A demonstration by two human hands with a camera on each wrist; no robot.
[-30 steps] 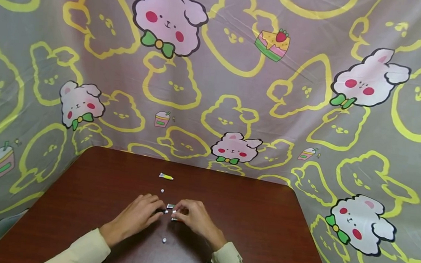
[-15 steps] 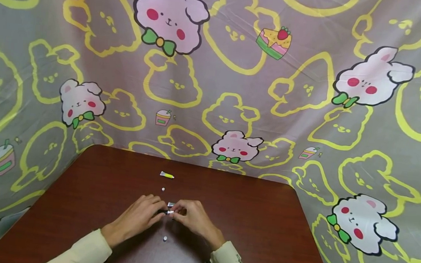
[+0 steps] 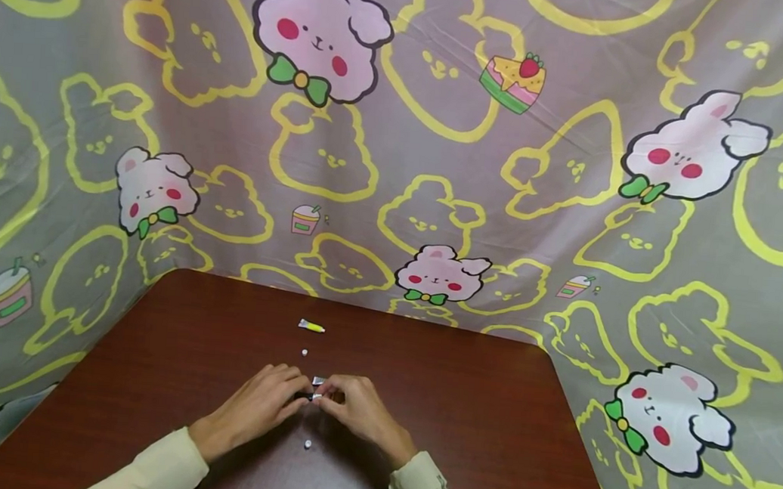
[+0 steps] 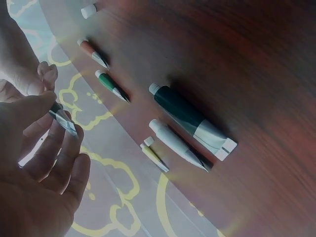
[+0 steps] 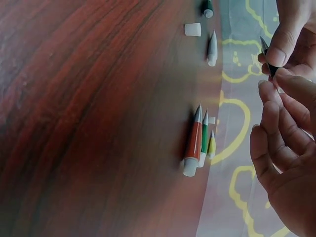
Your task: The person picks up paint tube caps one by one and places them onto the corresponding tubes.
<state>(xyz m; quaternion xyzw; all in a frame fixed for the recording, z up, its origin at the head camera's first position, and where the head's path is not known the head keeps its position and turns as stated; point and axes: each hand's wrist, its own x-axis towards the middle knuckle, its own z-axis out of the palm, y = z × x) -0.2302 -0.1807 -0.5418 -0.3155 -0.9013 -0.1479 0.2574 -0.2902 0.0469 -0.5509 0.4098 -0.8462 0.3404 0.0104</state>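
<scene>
Near the table's front edge, the left hand and the right hand meet, fingertips pinching opposite ends of a small dark paint tube; its long axis lies crosswise between them, level above the tabletop.

Table: bare wood lies open to the left and right of both hands and along the far edge. Obstacles: yellow tube and a white cap beyond the left hand; a second white cap on the near side, between the sleeves. Patterned cloth walls in the back and both sides.
</scene>
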